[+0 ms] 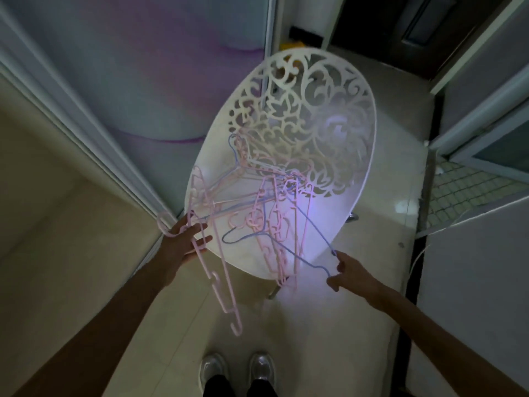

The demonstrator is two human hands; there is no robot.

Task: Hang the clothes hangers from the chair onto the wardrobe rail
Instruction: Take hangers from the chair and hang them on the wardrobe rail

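Hangers [266,202] are lying in a tangled pile on the white chair [337,173], spreading from the middle of its seat down to the near edge, most of them pink with a few blue ones threaded through. The chair's back is showing a cut-out scroll pattern and is standing toward the far side of the view. The person's left hand [183,242] is reaching in at the seat's near left edge, its fingers curling round a pink hanger [220,279], with a second pink hook looping over the same fingers; the pink hanger is hanging down past the seat edge, its hook pointing at the floor. The right hand [347,272] is working at the seat's near right edge, thumb and fingers pinching the bent end of a blue hanger [286,236], whose thin wire is running up and left across the pile. Both bare forearms are stretching forward from the bottom corners. Two pale shoes [237,368] are standing on the tiled floor [315,339] just short of the chair. A pale sliding wardrobe door [137,67] is rising on the left, just beside the chair.
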